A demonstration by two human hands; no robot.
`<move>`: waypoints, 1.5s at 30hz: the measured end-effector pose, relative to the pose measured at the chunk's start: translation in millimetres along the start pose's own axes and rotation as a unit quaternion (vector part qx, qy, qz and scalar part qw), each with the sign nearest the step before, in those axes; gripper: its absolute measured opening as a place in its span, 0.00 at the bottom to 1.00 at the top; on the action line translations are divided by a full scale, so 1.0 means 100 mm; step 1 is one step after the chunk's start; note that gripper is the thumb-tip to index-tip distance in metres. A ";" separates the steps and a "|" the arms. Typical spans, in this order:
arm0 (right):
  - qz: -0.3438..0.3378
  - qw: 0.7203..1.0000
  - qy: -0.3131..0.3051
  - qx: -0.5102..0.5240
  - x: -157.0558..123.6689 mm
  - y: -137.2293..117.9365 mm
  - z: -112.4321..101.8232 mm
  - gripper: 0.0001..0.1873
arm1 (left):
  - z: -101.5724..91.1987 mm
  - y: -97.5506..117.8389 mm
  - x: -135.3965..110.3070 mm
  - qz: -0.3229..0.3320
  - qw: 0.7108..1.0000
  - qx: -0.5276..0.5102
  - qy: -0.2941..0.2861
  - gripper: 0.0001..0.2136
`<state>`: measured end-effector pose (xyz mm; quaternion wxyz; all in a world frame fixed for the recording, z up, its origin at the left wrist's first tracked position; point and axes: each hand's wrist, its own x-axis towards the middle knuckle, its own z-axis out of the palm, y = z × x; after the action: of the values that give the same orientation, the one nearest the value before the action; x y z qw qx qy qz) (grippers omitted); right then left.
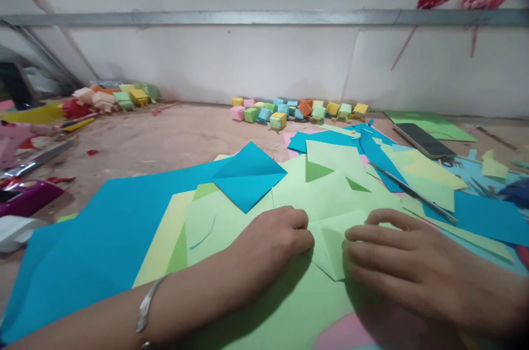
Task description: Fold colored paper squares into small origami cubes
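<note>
A light green sheet of paper with a creased, folded flap (330, 245) lies on the stack in front of me. My left hand (275, 245) rests at its left side, fingers curled together on its edge. My right hand (397, 262) is at its right side, with bent fingertips gripping the flap; the thumb is hard to make out. Just beyond my left hand lies a blue paper square (250, 176) with a crease across its middle. Larger light green sheets (231, 229) are underneath.
Large blue paper (119, 229) spreads leftward. A pen (413, 193) lies on paper scraps to the right, near a phone (425, 139) and scissors (483, 187). Small folded paper boxes (264, 114) line the wall. A purple tool (28, 197) is at left.
</note>
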<state>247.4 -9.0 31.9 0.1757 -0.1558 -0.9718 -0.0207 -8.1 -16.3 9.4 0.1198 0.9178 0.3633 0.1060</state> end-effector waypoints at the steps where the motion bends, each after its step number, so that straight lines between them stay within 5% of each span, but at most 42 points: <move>1: -0.023 1.000 0.000 -0.010 0.00 0.02 0.00 0.16 | 0.01 -0.01 0.00 0.005 1.000 -0.007 0.004 0.12; 8: -0.022 0.999 -0.027 0.030 -0.05 0.18 -0.05 0.12 | 0.04 -0.05 0.01 0.008 0.998 -0.002 0.057 0.13; 14: 0.033 0.985 -0.009 0.170 -0.07 0.16 0.23 0.12 | -0.05 0.10 -0.01 -0.007 1.000 0.014 0.008 0.09; 18: 0.163 0.981 -0.031 0.099 -0.04 0.08 0.36 0.18 | -0.05 0.17 -0.04 -0.015 1.000 0.022 -0.005 0.09; 22: 0.213 0.976 -0.043 0.023 -0.02 -0.03 0.40 0.17 | 0.01 0.19 -0.06 -0.017 1.000 0.007 -0.009 0.08; 34: 0.222 0.974 0.002 -0.045 0.02 -0.04 0.52 0.19 | 0.16 0.20 -0.14 0.001 0.993 -0.022 0.120 0.12; 45: 0.211 0.973 0.013 -0.088 0.04 -0.07 0.56 0.19 | 0.17 0.21 -0.13 0.036 0.988 -0.018 0.150 0.12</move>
<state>222.5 -9.4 -19.2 0.1747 -0.3721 -0.9089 -0.0706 0.5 -42.8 -1.6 0.0768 0.9015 0.3422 0.2536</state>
